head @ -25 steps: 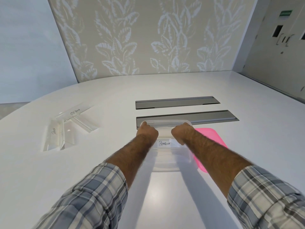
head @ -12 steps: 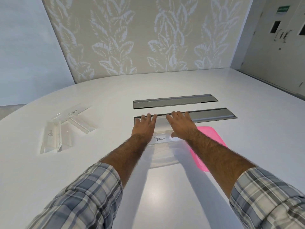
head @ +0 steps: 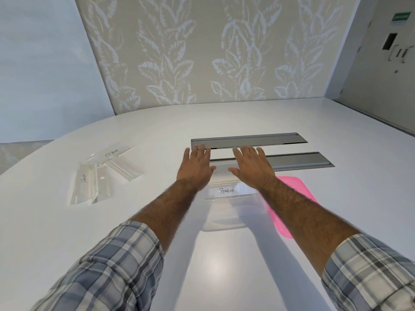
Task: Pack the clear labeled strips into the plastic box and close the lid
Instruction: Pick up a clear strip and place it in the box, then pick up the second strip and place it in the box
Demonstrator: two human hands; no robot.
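Strip in box, both hands flat above it

Clear strip (head: 226, 191) marked "PENGUIN" lies inside plastic box (head: 224, 218), at table centre, just under the wrists. Left hand (head: 195, 168) and right hand (head: 251, 168) hover past the box's far rim, fingers spread, holding nothing. Box transparent, shallow, uncovered. Pink lid (head: 292, 198) flat beside it, right. More clear strips (head: 102, 173) lie well apart, left, on white table (head: 224, 277)

You get bright, even light; a soft glare patch sits on the white table (head: 215, 269) between your forearms' shadows. Edges bow from the wide lens.
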